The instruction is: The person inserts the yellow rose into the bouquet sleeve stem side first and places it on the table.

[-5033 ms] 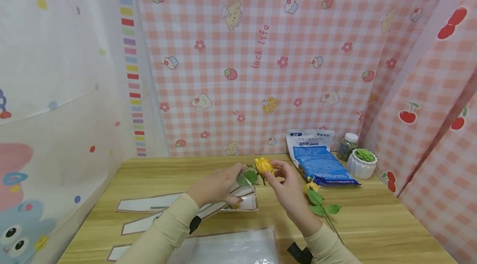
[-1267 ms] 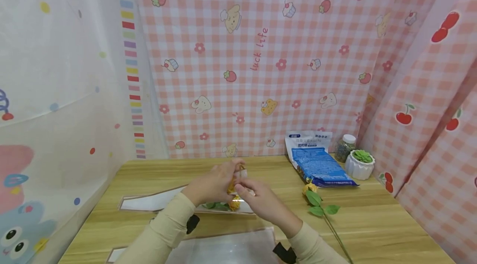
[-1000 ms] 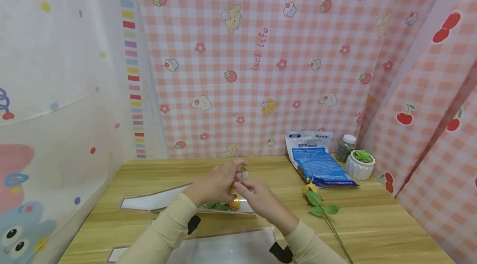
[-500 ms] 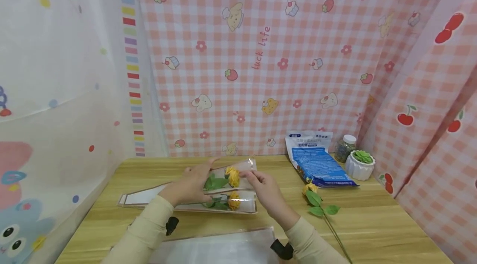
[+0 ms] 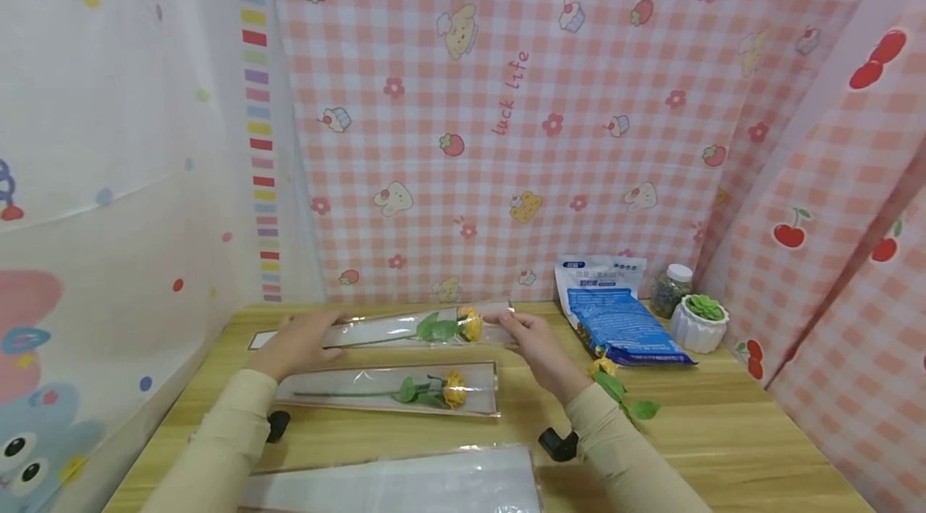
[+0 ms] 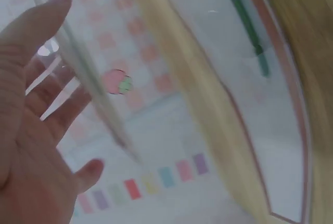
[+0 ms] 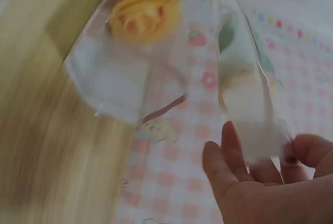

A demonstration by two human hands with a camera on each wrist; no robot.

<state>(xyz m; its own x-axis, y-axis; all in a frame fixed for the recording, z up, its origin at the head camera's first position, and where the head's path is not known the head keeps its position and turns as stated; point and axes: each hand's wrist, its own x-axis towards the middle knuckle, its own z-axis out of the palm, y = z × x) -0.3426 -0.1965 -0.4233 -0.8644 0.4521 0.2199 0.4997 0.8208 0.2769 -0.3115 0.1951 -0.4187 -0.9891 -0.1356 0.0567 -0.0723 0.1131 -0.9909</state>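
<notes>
A clear flower sleeve (image 5: 391,330) with a yellow rose (image 5: 470,326) inside spans both hands toward the back of the table. My left hand (image 5: 307,344) straddles its narrow end. In the left wrist view that hand (image 6: 39,109) has spread, loosely extended fingers, partly seen through the film. At the wide end my right hand (image 5: 538,352) pinches the sleeve's edge. The right wrist view shows its fingers and thumb (image 7: 312,151) around that end. Nearer me lies a second sleeve (image 5: 354,380), also with a yellow rose (image 5: 454,390) in it.
Flat sleeves (image 5: 405,485) lie at the table's front edge. A loose yellow rose (image 5: 602,368) lies partly behind the right forearm. At the back right are a blue-white bag (image 5: 625,324), a lidded jar (image 5: 670,292) and a potted succulent (image 5: 699,328).
Earlier both hands worked a yellow rose into a sleeve. Over the last half second that sleeve has moved back and slightly right, apart from the other sleeve, and my left hand has shifted left.
</notes>
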